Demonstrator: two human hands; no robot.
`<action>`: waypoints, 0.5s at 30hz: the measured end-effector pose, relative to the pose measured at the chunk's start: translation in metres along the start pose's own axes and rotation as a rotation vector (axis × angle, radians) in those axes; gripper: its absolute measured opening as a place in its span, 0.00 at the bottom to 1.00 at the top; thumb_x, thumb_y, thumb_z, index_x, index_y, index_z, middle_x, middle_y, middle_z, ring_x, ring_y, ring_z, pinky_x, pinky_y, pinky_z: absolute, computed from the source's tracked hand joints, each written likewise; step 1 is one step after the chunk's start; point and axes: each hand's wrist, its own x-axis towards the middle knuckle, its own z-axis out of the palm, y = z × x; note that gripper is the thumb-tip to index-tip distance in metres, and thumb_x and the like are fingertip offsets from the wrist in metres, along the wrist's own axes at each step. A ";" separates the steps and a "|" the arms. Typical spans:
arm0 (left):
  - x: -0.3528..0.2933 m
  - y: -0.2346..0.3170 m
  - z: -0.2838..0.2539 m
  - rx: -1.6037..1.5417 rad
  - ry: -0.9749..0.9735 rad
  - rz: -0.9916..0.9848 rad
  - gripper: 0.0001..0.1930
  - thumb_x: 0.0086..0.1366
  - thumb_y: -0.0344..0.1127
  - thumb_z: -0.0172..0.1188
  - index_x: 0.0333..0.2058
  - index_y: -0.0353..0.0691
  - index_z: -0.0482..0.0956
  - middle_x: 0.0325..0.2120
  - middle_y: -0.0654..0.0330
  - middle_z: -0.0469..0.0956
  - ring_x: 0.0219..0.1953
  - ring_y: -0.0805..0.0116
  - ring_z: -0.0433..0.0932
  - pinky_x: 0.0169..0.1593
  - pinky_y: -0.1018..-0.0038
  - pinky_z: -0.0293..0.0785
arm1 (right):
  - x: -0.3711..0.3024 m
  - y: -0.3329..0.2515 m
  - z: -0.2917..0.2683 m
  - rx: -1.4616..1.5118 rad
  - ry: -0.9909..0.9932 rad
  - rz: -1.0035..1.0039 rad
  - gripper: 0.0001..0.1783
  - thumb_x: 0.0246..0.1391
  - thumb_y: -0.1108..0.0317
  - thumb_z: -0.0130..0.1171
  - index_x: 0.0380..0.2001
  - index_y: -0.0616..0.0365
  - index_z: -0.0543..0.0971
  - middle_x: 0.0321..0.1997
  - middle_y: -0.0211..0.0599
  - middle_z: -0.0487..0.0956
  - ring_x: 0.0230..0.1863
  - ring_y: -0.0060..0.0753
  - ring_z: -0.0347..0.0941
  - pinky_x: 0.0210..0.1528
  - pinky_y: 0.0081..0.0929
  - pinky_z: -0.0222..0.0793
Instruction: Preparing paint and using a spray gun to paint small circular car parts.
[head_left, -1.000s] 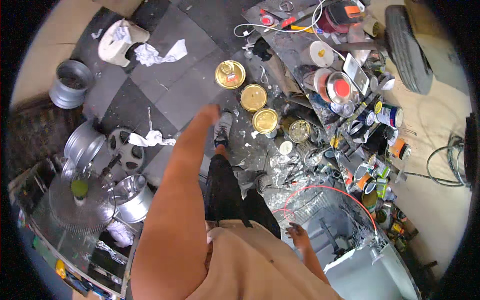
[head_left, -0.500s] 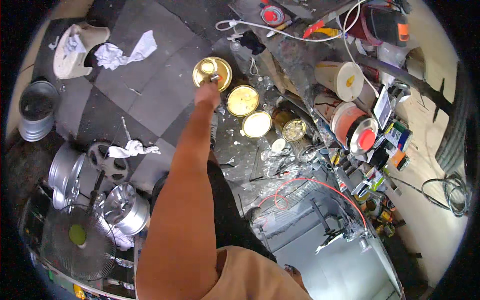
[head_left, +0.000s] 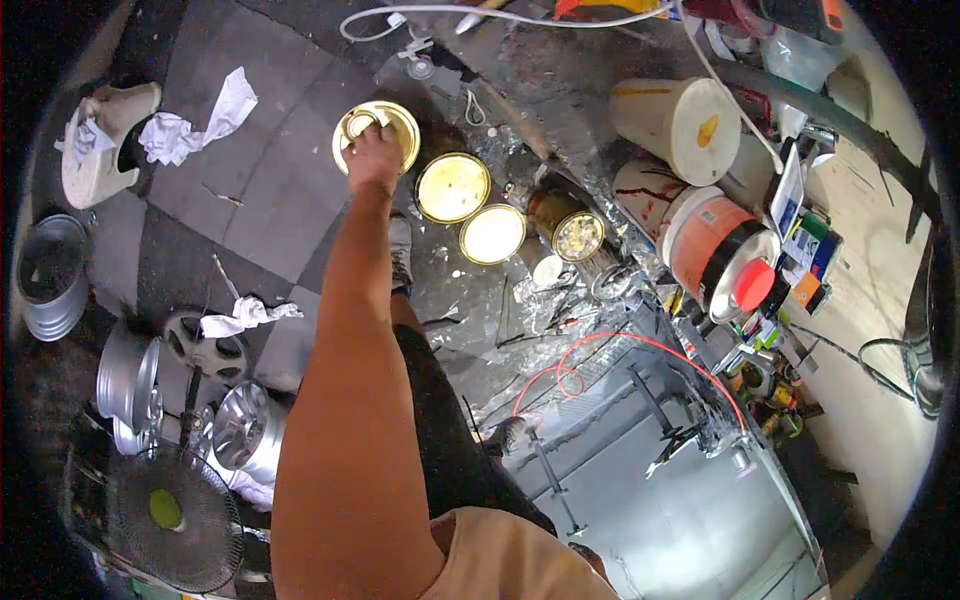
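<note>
My left arm reaches forward to a gold-coloured round tin (head_left: 408,122) on the floor. My left hand (head_left: 374,158) lies over its top, fingers bent down against the small raised round part near the middle. Whatever is under the fingers is hidden. Close by on the right stand two more open-looking round tins, a yellowish tin (head_left: 453,188) and a pale tin (head_left: 493,235). Only a small part of my right hand (head_left: 588,553) shows at the lower edge beside my beige shirt, and its fingers cannot be made out.
Crumpled paper (head_left: 170,138) and a white plastic stool (head_left: 115,150) lie at the left. Wheel rims (head_left: 245,425) and a fan (head_left: 175,520) stand at the lower left. A cluttered workbench holds a white bucket (head_left: 685,130). A red hose (head_left: 620,340) curls over a grey panel.
A small silvery thing seen in my left hand before no longer shows. The hand now spreads over the tin's top. The whole view has shifted.
</note>
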 end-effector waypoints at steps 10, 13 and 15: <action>-0.055 -0.007 -0.085 -0.054 -0.582 -0.187 0.20 0.66 0.36 0.56 0.56 0.53 0.80 0.57 0.59 0.80 0.61 0.60 0.77 0.60 0.56 0.72 | 0.082 0.039 0.006 -0.080 -0.169 -0.376 0.22 0.60 0.52 0.64 0.52 0.53 0.81 0.49 0.37 0.82 0.43 0.30 0.79 0.46 0.29 0.75; -0.112 -0.060 -0.027 -0.032 -0.445 -0.063 0.25 0.69 0.47 0.51 0.64 0.57 0.72 0.63 0.57 0.74 0.63 0.56 0.74 0.61 0.57 0.73 | 0.187 0.097 -0.008 0.062 -0.069 -0.006 0.25 0.64 0.49 0.61 0.56 0.53 0.77 0.46 0.32 0.81 0.40 0.26 0.76 0.39 0.32 0.73; -0.152 -0.060 -0.031 -0.018 -0.499 0.024 0.26 0.68 0.47 0.51 0.63 0.50 0.73 0.60 0.52 0.77 0.62 0.51 0.76 0.62 0.56 0.73 | 0.170 0.059 0.017 0.145 -0.206 -0.079 0.25 0.66 0.50 0.59 0.57 0.55 0.76 0.43 0.31 0.80 0.39 0.25 0.74 0.37 0.32 0.72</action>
